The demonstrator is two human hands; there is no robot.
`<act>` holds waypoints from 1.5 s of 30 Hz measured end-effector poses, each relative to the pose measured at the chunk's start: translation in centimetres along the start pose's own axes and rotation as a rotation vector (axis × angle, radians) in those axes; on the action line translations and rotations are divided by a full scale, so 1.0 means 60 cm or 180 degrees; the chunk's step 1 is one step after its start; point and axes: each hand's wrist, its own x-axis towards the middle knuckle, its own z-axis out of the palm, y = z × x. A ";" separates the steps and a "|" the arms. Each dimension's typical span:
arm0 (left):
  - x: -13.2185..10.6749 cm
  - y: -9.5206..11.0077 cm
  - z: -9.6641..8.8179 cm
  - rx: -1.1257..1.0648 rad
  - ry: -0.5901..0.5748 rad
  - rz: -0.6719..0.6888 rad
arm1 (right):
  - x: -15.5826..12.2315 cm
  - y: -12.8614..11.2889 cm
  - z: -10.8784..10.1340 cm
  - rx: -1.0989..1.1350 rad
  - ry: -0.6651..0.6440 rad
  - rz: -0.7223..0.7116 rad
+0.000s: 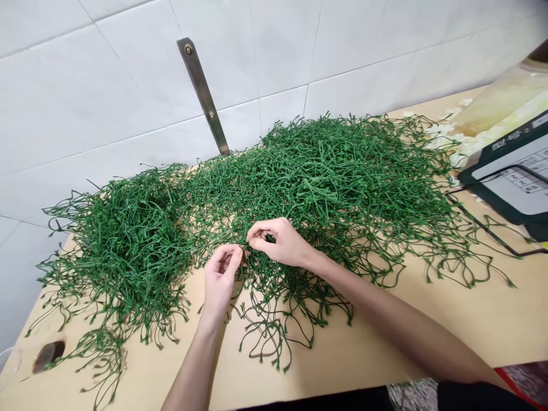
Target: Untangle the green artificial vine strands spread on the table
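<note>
My left hand and my right hand meet near the middle of the table, fingertips almost touching. Each has thumb and forefinger pinched together on a thin green plastic stem, most of it hidden by the fingers. Behind and under my right hand spreads a large tangled heap of green plastic stems, with small forked tips. A second, smaller heap of stems lies to the left of my left hand. Loose curly stems trail toward me below my hands.
A pale wooden table stands against a white tiled wall. A metal strip is screwed to the wall. At right are small white flowers and a dark-edged labelled panel with a black wire frame. A dark knot marks the table's left.
</note>
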 end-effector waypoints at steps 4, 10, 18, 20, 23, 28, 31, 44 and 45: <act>0.001 -0.007 -0.003 0.0115 0.0143 0.0128 | -0.004 -0.005 -0.003 -0.0267 -0.0324 -0.0379; -0.002 -0.005 -0.004 0.0310 0.0294 0.0303 | -0.006 -0.005 -0.003 -0.0332 -0.0292 -0.0396; -0.006 -0.006 0.000 0.0375 0.0146 0.0845 | -0.010 0.005 0.013 -0.0559 -0.0410 -0.0448; -0.006 -0.005 0.000 0.0358 0.0148 0.0804 | -0.010 0.008 0.016 -0.0733 -0.0376 -0.0625; -0.007 -0.002 0.001 0.0324 0.0156 0.0699 | -0.011 0.011 0.020 -0.0989 -0.0135 -0.0852; -0.009 0.000 0.002 0.0205 -0.0076 0.0308 | -0.012 0.012 0.024 -0.1132 0.0021 -0.1296; -0.008 -0.001 0.000 0.0039 -0.0196 0.0060 | -0.010 0.016 0.022 -0.1069 -0.0131 -0.1375; 0.000 -0.009 -0.004 -0.0785 0.0101 -0.0250 | -0.009 0.002 0.001 -0.1110 -0.0289 -0.1063; 0.000 -0.009 -0.004 -0.0664 0.0127 -0.0162 | -0.010 0.000 0.002 -0.1055 -0.0260 -0.1040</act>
